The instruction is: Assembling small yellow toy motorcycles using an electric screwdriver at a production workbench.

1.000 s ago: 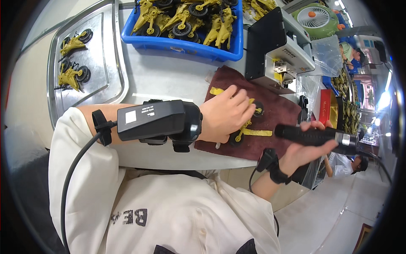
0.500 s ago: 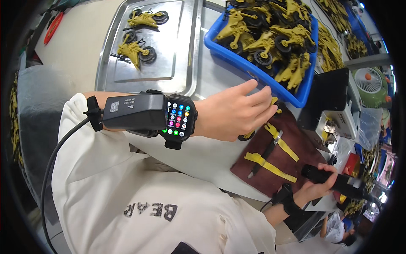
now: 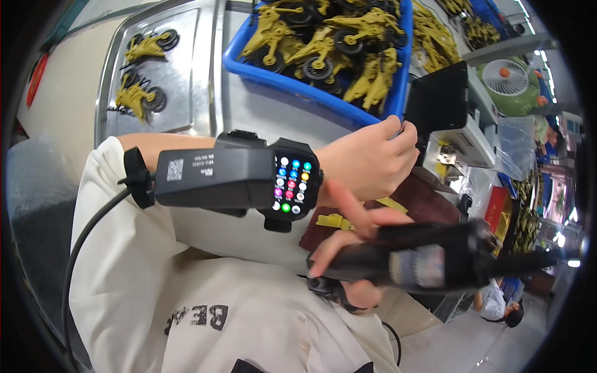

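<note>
My left hand is raised in front of me, fingers curled shut with nothing seen in them. A black wrist device with a lit screen of coloured dots is strapped to that forearm. My right hand grips a black electric screwdriver, blurred, lying across the view just below the left wrist, and its forefinger points up toward the screen. Behind the hands lies a dark red work mat with yellow plastic parts on it.
A blue bin full of yellow toy motorcycles stands at the back. A metal tray on the left holds two more. A black and white machine and a green fan stand to the right. A person is at lower right.
My left forearm has lifted off the mat and turned so the screen faces me. My right hand with the screwdriver has swung up from the right to just under the wrist.
</note>
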Motion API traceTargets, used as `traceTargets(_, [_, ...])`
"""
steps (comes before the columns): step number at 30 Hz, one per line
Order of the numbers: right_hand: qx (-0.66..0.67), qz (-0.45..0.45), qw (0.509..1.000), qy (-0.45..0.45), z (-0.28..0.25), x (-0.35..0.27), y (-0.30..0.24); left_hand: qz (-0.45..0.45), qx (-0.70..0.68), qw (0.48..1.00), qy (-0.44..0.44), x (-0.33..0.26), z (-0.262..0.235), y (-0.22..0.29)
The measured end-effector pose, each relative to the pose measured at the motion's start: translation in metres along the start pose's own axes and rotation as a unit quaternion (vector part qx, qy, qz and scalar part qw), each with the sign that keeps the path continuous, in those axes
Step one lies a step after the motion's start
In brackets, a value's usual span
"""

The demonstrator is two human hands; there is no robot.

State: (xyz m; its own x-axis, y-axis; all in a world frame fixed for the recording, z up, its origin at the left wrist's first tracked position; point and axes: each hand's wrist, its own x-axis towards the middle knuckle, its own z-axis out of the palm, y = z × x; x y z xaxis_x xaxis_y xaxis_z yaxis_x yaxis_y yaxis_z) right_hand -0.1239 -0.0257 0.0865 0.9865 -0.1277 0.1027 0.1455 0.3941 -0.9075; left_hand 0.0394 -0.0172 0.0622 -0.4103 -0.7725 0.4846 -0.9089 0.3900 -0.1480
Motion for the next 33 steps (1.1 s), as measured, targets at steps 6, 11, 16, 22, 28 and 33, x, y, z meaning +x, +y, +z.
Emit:
traceTargets(6, [-0.083,-0.093,0.992,0.032,0.012,-0.011,0.027,0.007,0.064,0.994,-0.084,0.006,-0.003,0.004])
traceTargets(11, [-0.04,-0.134,0.988,0.061,0.03,-0.004,0.038,0.004,0.09,0.992,-0.087,0.006,-0.005,0.007])
traceTargets(16, [-0.167,-0.08,0.976,0.115,0.025,-0.012,0.036,-0.018,0.108,0.991,-0.075,-0.005,-0.007,0.006])
traceTargets(22, [-0.085,-0.106,0.977,0.162,0.038,-0.008,0.037,-0.023,0.087,0.993,-0.078,-0.008,-0.004,0.012])
traceTargets(28, [-0.081,-0.085,0.972,0.201,0.041,-0.012,0.037,-0.027,0.062,0.995,-0.071,-0.007,-0.005,0.014])
traceTargets(33, [-0.2,-0.115,0.966,0.118,0.032,-0.016,0.049,-0.009,0.059,0.993,-0.101,-0.006,-0.007,0.014])
